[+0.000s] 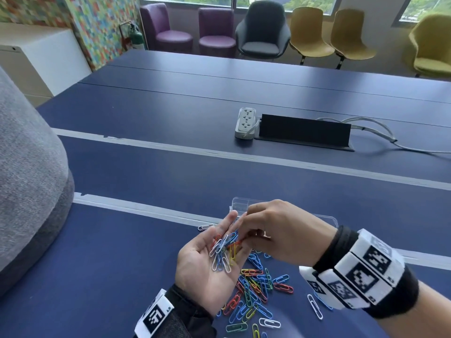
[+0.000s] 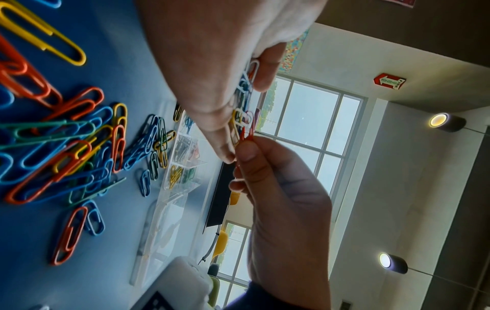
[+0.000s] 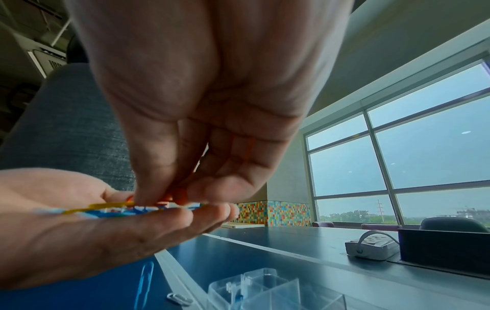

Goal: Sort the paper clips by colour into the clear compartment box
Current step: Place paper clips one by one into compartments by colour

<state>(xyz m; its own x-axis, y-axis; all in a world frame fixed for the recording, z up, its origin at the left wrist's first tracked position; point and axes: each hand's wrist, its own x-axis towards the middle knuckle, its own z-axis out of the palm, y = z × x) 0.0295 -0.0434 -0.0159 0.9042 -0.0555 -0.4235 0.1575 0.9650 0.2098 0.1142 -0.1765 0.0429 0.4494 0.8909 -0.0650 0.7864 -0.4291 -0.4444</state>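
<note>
Head view, itemised: your left hand (image 1: 207,262) lies palm-up with fingers straight, carrying a handful of mixed clips (image 1: 223,252). Your right hand (image 1: 275,230) pinches a red clip (image 2: 245,134) at that handful. Loose paper clips (image 1: 253,293) lie on the blue surface (image 1: 122,252) at 6 o'clock; clear compartment box (image 1: 240,206) at 12 o'clock, behind both hands.

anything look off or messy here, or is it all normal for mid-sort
Nothing is damaged. The mess is the unsorted pile of paper clips loose on the table, with one white clip stray to its right. The left hand cups a mixed handful while the right hand pinches a red clip.
</note>
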